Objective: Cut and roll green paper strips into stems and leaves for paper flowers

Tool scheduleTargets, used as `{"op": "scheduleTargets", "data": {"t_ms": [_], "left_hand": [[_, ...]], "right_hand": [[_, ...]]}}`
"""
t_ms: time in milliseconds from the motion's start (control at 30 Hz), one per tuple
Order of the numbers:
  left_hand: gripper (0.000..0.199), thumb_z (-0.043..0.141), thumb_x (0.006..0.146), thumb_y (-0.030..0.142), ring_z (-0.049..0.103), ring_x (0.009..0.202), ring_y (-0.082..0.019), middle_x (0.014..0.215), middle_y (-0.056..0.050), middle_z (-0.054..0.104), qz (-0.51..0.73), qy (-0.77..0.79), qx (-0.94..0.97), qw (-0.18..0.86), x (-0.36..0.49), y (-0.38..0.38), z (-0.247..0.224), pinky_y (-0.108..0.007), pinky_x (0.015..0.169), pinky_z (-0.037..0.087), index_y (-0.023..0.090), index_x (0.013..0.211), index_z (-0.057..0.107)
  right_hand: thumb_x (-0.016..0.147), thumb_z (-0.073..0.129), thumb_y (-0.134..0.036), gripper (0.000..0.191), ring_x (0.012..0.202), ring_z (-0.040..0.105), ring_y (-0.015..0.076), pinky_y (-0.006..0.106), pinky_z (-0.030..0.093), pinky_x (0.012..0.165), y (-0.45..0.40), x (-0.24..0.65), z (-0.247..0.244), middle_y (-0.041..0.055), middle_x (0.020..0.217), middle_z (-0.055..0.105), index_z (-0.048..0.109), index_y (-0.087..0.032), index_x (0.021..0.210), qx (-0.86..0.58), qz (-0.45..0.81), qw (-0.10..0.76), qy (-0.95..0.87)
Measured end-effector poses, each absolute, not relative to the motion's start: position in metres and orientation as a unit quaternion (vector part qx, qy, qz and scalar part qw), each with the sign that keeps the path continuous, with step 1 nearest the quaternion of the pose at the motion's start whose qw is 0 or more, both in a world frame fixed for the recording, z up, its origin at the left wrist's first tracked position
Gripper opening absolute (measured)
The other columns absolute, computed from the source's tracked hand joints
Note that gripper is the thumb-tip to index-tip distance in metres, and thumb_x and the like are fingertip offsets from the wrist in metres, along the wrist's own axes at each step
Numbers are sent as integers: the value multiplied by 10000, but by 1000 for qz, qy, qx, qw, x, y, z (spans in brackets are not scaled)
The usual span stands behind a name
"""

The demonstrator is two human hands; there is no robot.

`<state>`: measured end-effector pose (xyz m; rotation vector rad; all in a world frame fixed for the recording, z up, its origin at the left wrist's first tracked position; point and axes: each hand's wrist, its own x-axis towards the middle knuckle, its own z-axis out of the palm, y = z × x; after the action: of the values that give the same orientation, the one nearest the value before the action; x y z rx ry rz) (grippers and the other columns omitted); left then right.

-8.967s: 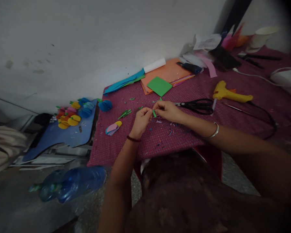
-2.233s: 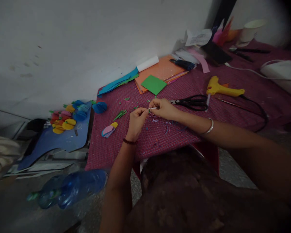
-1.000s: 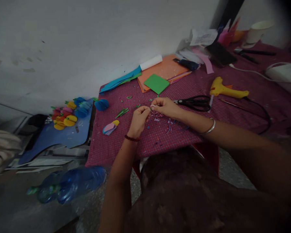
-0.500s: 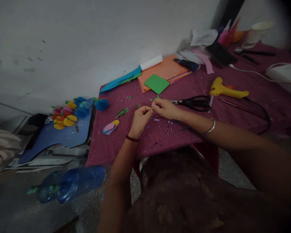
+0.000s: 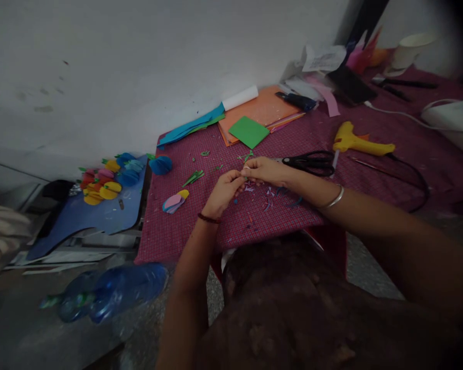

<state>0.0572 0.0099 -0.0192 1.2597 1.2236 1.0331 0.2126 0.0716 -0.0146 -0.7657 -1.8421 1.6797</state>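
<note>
My left hand (image 5: 227, 190) and my right hand (image 5: 263, 170) meet over the checked red tablecloth (image 5: 200, 226), fingertips pinched together. Between them shows a tiny bit of green, perhaps paper, mostly covered by the fingers. Just beyond my right hand lie black-handled scissors (image 5: 308, 162), blades partly hidden by the hand. Under and around the hands are thin paper scraps (image 5: 269, 192). To the left are green paper strips (image 5: 193, 178) and a small stack of pink, blue and yellow paper ovals (image 5: 175, 201). Behind the hands sits a green paper square (image 5: 249, 132).
A yellow glue gun (image 5: 362, 141) lies at right, its black cable trailing. Orange sheets (image 5: 262, 110), a dark cutter (image 5: 295, 100) and a phone (image 5: 351, 85) are at the back. Paper fruits (image 5: 110, 190) fill a blue board (image 5: 119, 218) at left; large blue bottles (image 5: 127, 290) lie below.
Both hands have shifted slightly right, and their fingers have drawn closer together around the small piece. The objects on the table stay where they were.
</note>
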Motion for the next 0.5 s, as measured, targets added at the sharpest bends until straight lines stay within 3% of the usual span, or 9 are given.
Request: {"op": "scheduleTargets", "data": {"t_ms": [133,300,500], "left_hand": [[173,613,785,254,396,446,-42,569,38,501,442,502,517,533,56,9,-17,-182,418,276,165,668,521],[195,653,769,293,381,437,-36,556,41,485,423,508,524,537,55,9,-16,-183,412,263,152,678,554],[168,615,783,250,384,444,-32,565,40,493,399,497,548,542,53,7,-15,-178,426,274,155,671,532]], "right_hand": [[778,653,-480,361,429,383,57,203,293,409,71,215,-10,-54,526,466,475,-187,664,-306,616,276,-672],[700,737,-414,344,425,363,48,191,261,391,73,217,-13,-72,521,439,484,-185,653,-296,580,223,-725],[770,671,-388,326,421,391,54,208,304,402,75,217,-17,-47,527,481,490,-182,593,-280,611,209,-710]]}}
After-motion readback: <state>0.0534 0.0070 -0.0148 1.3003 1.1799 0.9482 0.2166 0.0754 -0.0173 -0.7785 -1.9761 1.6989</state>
